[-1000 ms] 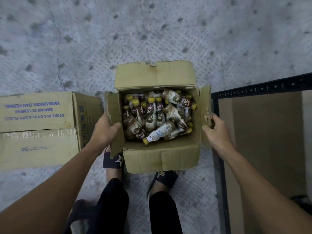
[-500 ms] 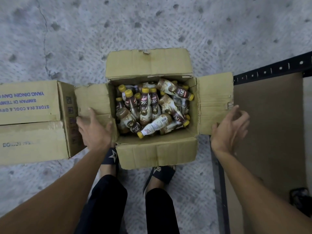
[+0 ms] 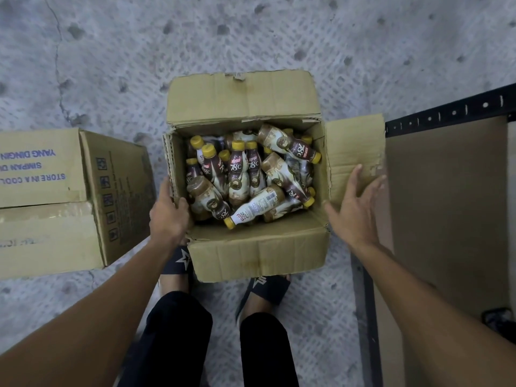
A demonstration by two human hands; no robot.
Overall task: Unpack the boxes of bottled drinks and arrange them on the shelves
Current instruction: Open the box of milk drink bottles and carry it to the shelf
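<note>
An open cardboard box [image 3: 259,255] stands on the floor in front of my feet, its flaps folded outward. Inside lie several brown-and-white coffee bottles [image 3: 240,177] with yellow caps, jumbled at different angles. My left hand [image 3: 169,219] grips the box's left wall at the near corner, thumb over the rim. My right hand [image 3: 354,208] hovers with fingers spread over the right flap [image 3: 351,146], holding nothing.
A second, closed cardboard box [image 3: 55,196] with blue print lies to the left. A low shelf with a black perforated metal frame [image 3: 446,113] and a brown board [image 3: 446,205] sits at the right. Rough concrete floor [image 3: 111,65] extends beyond the box.
Both side flaps went from upright to folded outward. My left hand left the left flap and took the box's left wall. My right hand let go and spread over the right flap.
</note>
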